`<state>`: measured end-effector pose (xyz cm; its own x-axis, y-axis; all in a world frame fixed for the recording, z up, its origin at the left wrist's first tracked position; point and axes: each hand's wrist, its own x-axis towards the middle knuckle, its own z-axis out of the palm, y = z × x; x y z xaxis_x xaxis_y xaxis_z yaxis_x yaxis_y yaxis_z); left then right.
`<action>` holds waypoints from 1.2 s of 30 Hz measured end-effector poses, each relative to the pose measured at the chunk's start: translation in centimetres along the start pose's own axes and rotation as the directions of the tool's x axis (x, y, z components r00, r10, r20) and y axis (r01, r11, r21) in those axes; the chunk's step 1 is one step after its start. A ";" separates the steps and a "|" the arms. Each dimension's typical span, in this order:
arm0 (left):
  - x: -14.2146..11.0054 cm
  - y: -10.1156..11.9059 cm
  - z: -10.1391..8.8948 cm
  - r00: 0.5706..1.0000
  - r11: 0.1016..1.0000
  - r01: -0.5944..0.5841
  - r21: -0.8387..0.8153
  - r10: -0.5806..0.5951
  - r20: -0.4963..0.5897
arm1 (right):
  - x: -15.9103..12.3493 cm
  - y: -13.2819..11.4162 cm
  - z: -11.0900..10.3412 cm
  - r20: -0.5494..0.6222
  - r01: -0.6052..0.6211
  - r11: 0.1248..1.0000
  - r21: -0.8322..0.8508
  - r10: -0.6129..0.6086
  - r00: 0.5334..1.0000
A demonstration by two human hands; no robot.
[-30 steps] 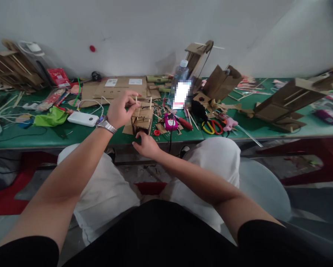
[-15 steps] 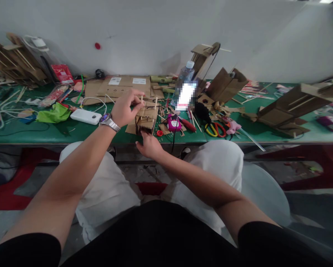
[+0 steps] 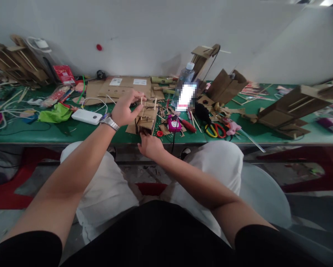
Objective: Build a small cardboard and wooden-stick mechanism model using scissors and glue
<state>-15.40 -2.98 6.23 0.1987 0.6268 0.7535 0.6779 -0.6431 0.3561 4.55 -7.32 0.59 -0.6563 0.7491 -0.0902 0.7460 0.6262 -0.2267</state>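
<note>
A small cardboard box with wooden sticks standing up from its top sits near the front edge of the green table. My left hand, wearing a metal-band watch, reaches over its left side, with thumb and forefinger closed around the upright wooden stick. A second wooden stick stands to the right of it. At the box's near end is my right hand, its forefinger stretched into the dark opening and its thumb apart below. Its fingertips are partly hidden.
To the left lie a white power bank and a green cloth-like piece. Right of the box are a purple case, a red-handled tool, scissors and a pink glue gun. A bottle and cardboard structures stand farther off.
The view has swung slightly, shifting the table's contents to the right in the picture. My right thumb has drawn nearer to the box's near end. My left hand stays at the upright stick.
</note>
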 end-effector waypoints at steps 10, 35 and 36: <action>-0.5 -1.2 2.0 0.997 0.997 0.002 -0.074 0.004 0.077 | 0.4 0.3 0.0 -0.035 0.037 0.999 -0.034 -0.038 0.999; -0.7 0.8 3.4 0.997 0.995 0.020 0.102 -0.012 -0.081 | -0.9 3.2 -1.0 -0.003 0.183 0.983 0.036 -0.183 0.983; -0.8 0.8 3.4 0.997 0.994 0.012 0.111 -0.004 -0.075 | -1.0 3.2 -1.0 -0.004 0.187 0.982 0.033 -0.187 0.982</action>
<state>-12.61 -2.53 4.08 0.1427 0.5946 0.7912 0.7544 -0.5828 0.3020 7.74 -5.86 0.96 -0.7837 0.6198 -0.0420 0.6059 0.7477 -0.2718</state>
